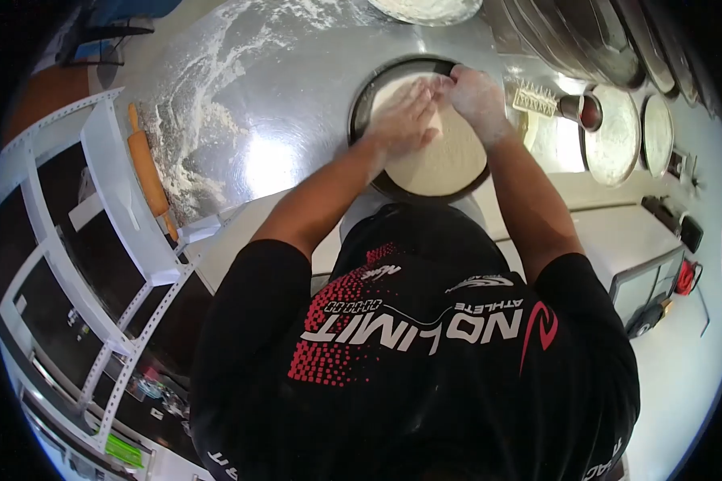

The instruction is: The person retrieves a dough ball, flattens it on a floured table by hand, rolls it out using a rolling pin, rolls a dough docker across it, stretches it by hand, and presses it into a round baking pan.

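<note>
A round sheet of pale dough (pixel 437 164) lies in a dark round pan (pixel 363 104) on the metal work surface. My left hand (pixel 405 120) rests flat on the dough's upper left part, its fingers stretched toward the far side. At the pan's far right rim, my right hand (pixel 477 98) has its fingers curled in, near the dough's edge. Whatever is between those fingers is hidden. The fingertips of both hands are close together.
Flour is scattered over the metal counter (pixel 297 88) at left, beside a wooden rolling pin (pixel 147 172). A bowl of flour (pixel 429 10) stands at the far edge. Right of the pan are a spiked roller (pixel 535 101), a metal cup (pixel 582 111) and round trays (pixel 612 136).
</note>
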Available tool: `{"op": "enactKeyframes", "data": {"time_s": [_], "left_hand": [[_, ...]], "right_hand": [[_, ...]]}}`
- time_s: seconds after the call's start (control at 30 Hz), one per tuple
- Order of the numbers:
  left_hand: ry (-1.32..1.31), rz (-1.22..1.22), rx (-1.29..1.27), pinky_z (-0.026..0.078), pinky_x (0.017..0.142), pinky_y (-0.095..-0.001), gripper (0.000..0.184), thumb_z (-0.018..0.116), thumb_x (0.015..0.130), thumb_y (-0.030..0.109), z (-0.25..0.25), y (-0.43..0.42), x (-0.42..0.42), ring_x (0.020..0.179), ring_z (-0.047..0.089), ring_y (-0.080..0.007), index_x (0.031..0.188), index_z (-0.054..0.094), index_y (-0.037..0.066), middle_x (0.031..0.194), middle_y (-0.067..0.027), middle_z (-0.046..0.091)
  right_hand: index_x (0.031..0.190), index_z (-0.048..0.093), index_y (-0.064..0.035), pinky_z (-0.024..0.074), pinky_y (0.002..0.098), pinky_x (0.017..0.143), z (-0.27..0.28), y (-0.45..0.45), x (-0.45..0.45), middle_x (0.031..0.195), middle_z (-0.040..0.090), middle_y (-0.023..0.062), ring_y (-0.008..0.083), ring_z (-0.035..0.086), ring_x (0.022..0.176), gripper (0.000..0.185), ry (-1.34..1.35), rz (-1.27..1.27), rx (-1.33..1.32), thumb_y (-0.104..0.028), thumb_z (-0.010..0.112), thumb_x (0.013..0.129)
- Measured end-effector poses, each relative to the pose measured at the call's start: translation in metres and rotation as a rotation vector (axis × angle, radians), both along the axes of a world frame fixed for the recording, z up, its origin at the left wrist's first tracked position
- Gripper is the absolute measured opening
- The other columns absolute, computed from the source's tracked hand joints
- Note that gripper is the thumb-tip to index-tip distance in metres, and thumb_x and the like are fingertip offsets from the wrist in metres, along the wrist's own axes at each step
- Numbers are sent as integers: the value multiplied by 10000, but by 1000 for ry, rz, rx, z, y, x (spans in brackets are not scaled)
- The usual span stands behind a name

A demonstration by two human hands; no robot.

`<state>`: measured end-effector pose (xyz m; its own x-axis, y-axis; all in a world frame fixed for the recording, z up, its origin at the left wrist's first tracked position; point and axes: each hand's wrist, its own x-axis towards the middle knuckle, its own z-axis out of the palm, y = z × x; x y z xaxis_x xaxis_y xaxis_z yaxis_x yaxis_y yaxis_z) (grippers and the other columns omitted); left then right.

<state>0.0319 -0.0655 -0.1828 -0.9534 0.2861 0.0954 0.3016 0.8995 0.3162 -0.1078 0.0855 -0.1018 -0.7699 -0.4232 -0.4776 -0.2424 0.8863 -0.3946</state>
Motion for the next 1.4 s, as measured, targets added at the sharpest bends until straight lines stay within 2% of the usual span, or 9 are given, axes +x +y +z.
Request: {"op": "enactKeyframes", "data": {"time_s": [0.1,0.27,0.4,0.57,0.73,0.93,1.1,1.23,1.4], "left_hand": [[-29,-110,-48,219,1278,-456,721,520,1021,447,-3,2,-14,1567,267,-382,1529,431,-57,1664,-249,321],[30,88,-91,114,1302,-467,752,450,1031,500,5,24,-7,1592,208,-360,1545,412,-47,1681,-216,314],[-226,-255,-126,55,1304,-450,783,395,1046,540,2,12,-30,1605,160,-350,1569,381,-43,1688,-214,302],[-63,-112,-116,62,1303,-452,807,389,1049,553,9,4,-26,1608,139,-353,1586,349,-48,1697,-225,271],[-107,-44,-191,67,1303,-458,818,376,1052,564,6,38,-8,1612,115,-355,1596,328,-46,1710,-221,233],[-47,-176,-111,86,1301,-464,808,409,1041,545,9,23,-42,1608,134,-363,1587,351,-48,1712,-213,235],[-57,-81,-68,104,1298,-467,794,439,1030,532,8,27,-24,1601,166,-371,1563,395,-55,1697,-220,273],[-24,-82,-60,192,1277,-466,779,523,1012,508,14,26,-23,1583,225,-380,1527,432,-69,1686,-221,296],[-44,-156,-107,138,1294,-463,760,474,1026,516,15,12,-30,1589,208,-369,1536,442,-47,1688,-212,300]], "right_hand": [[988,701,-57,542,476,759,-3,15,-5,938,749,157,410,677,827,269,-40,18,10,-305,621,920],[1042,712,-63,540,449,753,-9,15,-1,915,741,159,379,684,821,252,80,-53,-145,-256,603,922],[993,702,-81,548,483,763,-9,22,-1,920,748,157,400,696,842,244,176,-97,40,-306,622,937],[996,703,-80,557,474,767,-5,44,4,906,749,150,393,704,849,252,112,-130,0,-312,619,945],[1000,701,-79,565,457,766,-17,39,0,889,749,142,385,708,839,265,164,-131,-67,-327,623,953],[1004,712,-78,561,444,754,-13,51,-3,868,748,139,371,706,808,267,121,-199,80,-326,632,951],[1007,725,-76,557,443,743,-10,55,5,854,746,135,363,697,777,261,33,-229,-92,-314,639,944],[1011,737,-79,553,446,730,-20,54,1,849,745,135,360,690,765,252,108,-171,-118,-299,644,929],[1016,725,-55,535,439,705,-28,57,2,828,727,138,352,665,728,246,109,-142,-213,-265,655,909]]}}
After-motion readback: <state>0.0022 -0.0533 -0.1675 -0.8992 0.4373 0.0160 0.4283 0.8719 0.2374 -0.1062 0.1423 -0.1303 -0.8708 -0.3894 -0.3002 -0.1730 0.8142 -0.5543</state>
